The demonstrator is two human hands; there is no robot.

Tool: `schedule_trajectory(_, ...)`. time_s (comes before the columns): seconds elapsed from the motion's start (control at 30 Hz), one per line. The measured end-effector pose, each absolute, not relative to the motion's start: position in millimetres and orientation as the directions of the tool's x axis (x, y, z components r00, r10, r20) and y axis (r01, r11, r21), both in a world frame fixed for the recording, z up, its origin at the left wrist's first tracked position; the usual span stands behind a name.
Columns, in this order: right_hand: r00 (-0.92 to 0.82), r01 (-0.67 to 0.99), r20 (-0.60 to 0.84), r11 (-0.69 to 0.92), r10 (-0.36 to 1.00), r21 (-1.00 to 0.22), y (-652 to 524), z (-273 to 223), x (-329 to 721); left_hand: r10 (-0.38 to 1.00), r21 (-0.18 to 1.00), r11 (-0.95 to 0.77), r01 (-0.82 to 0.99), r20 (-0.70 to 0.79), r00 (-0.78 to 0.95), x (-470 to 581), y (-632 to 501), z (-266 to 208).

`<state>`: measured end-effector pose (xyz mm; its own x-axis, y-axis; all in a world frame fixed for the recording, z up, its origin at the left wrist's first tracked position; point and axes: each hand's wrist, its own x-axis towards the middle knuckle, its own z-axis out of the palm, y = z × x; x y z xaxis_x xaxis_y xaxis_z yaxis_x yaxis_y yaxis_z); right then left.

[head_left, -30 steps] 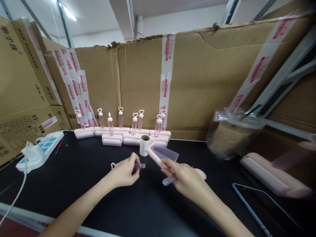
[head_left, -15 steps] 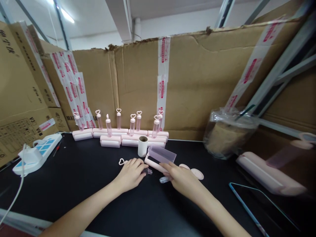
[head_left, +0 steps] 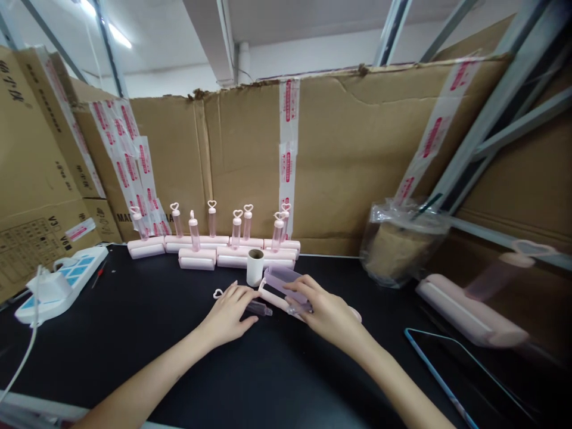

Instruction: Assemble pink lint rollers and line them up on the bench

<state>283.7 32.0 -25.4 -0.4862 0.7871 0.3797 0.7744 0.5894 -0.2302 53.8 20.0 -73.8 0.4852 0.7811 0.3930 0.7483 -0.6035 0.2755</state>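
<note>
My left hand [head_left: 227, 316] lies over a translucent tube handle [head_left: 258, 308] with a pink heart-shaped loop [head_left: 218, 294]; its fingers rest across it and the thumb stands apart. Between the fingertips of my right hand [head_left: 330, 316] is a small clear plastic tube piece [head_left: 298, 308], partly hidden by the fingers. Just behind, a pink roller case part [head_left: 272, 297] lies on the black table, with a translucent lilac cover [head_left: 277, 275] beside it. Partly behind my right hand is a round pink end cap [head_left: 356, 314]. A white paper roll [head_left: 255, 268] stands upright behind my hands.
Several pink rollers [head_left: 196, 258] with upright heart-topped handles line the back, before a cardboard wall [head_left: 241, 149]. A power strip [head_left: 62, 286] lies left. At right are a bagged drink cup [head_left: 397, 244], another pink roller [head_left: 469, 310] and a phone [head_left: 465, 375].
My right hand has lifted the clear tube piece off the table, over the case part. My left thumb has moved away from the handle. The view has shifted slightly.
</note>
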Motion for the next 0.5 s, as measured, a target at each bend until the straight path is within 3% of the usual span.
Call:
schedule_trajectory(0.2,-0.403,0.732,0.495,0.596,0.770,-0.331,26.4,-15.3,280.1,0.793,0.247,-0.583,0.774,0.384,0.474,52.5,18.3,-74.8)
schedule_trajectory(0.5,-0.313,0.821,0.414,0.463,0.855,-0.335,89.5,59.1,290.2,0.739,0.166,-0.618,0.769,0.458,0.494,52.6,14.7,-68.8)
